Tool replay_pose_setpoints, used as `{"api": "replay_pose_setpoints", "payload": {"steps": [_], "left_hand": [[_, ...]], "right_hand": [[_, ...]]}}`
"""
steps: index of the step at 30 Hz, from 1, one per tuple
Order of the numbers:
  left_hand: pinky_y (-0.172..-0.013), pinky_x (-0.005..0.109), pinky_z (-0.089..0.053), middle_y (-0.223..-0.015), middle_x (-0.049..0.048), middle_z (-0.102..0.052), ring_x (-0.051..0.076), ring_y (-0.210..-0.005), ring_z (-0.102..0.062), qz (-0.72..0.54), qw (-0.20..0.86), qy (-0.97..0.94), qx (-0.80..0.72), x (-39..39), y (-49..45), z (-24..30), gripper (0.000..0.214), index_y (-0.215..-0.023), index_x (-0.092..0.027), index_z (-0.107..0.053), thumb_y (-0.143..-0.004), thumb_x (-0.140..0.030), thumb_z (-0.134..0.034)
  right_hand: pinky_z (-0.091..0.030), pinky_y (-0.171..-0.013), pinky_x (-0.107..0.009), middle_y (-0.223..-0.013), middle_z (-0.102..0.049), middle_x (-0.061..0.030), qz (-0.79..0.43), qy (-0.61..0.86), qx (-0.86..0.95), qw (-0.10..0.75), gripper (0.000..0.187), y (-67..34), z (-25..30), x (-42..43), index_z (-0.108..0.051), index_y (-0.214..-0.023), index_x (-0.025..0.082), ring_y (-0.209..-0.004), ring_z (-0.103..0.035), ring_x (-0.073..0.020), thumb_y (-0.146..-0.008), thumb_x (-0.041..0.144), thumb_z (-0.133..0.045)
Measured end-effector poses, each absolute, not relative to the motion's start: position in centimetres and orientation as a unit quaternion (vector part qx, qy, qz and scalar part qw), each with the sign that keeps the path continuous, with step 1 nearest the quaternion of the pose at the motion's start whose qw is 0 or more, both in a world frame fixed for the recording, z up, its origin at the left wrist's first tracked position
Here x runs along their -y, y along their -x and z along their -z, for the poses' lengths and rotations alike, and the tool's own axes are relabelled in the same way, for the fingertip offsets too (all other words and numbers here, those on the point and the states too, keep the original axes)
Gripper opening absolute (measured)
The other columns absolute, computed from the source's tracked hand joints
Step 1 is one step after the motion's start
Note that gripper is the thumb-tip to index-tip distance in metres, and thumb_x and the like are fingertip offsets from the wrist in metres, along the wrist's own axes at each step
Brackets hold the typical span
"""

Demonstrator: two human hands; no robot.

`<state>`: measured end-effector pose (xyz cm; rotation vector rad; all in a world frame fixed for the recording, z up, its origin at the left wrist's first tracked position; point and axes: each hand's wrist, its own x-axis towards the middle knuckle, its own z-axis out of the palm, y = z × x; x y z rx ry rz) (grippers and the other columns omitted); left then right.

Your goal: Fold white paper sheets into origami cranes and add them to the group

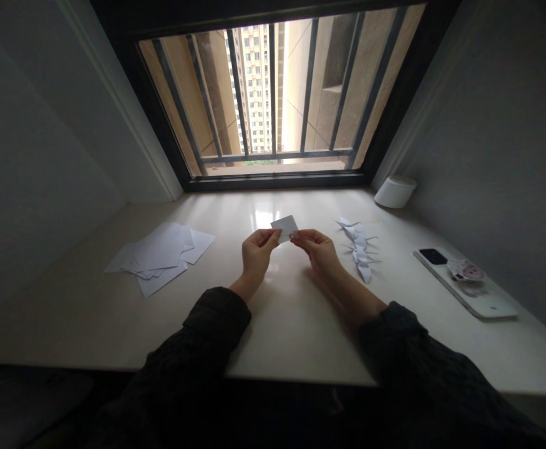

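Between my two hands, above the middle of the pale countertop, is a small folded square of paper [285, 226]. My left hand [257, 249] pinches its lower left edge between thumb and finger. On the other side, my right hand [319, 248] grips the lower right edge the same way. Whether the paper has inner folds cannot be made out. To the right of my right hand stands a row of several white folded paper cranes [357, 246]. A loose pile of white paper sheets [163, 249] lies to the left of my left hand.
A phone [464, 284] with a round pink grip on its back lies at the right. Near the window's right corner, a white cylindrical object [395, 191] rests against the wall. A dark-framed barred window [277, 182] closes off the back of the countertop [296, 337].
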<state>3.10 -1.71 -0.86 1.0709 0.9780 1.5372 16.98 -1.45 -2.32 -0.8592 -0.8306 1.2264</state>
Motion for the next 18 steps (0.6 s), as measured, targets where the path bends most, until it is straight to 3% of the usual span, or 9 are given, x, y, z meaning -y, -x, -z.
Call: {"api": "replay_pose_setpoints", "payload": {"steps": [6, 13, 18], "left_hand": [[-0.072, 0.030, -0.052, -0.080, 0.0053, -0.072, 0.015, -0.074, -0.066, -0.627, 0.485, -0.457, -0.402, 1.63, -2.92, 0.89, 0.032, -0.085, -0.016, -0.066, -0.063, -0.035, -0.077], [-0.073, 0.033, -0.053, -0.069, 0.0011, -0.071, 0.015, -0.066, -0.067, -0.642, 0.513, -0.421, -0.384, 1.51, -2.94, 0.82, 0.041, -0.082, -0.019, -0.045, -0.062, -0.034, -0.078], [-0.072, 0.032, -0.053, -0.072, 0.0022, -0.070, 0.016, -0.069, -0.067, -0.625, 0.501, -0.447, -0.397, 1.53, -2.73, 0.75, 0.046, -0.096, -0.019, -0.049, -0.064, -0.036, -0.077]], "right_hand": [[-0.053, -0.079, -0.037, -0.071, -0.073, -0.0017, -0.521, 0.383, 0.400, 0.649, 0.021, -17.26, 2.51, 1.35, -0.070, -0.068, 0.022, -0.072, -0.068, -0.0190, -0.053, 0.030, -0.082], [-0.052, -0.076, -0.036, -0.070, -0.072, -0.0009, -0.520, 0.380, 0.399, 0.653, 0.025, -17.34, 2.60, 1.09, -0.068, -0.069, 0.022, -0.070, -0.068, -0.0180, -0.051, 0.030, -0.083], [-0.051, -0.072, -0.034, -0.066, -0.071, -0.0011, -0.515, 0.398, 0.404, 0.643, 0.029, -17.49, 2.29, 1.22, -0.068, -0.071, 0.020, -0.066, -0.066, -0.0170, -0.050, 0.033, -0.084]]}}
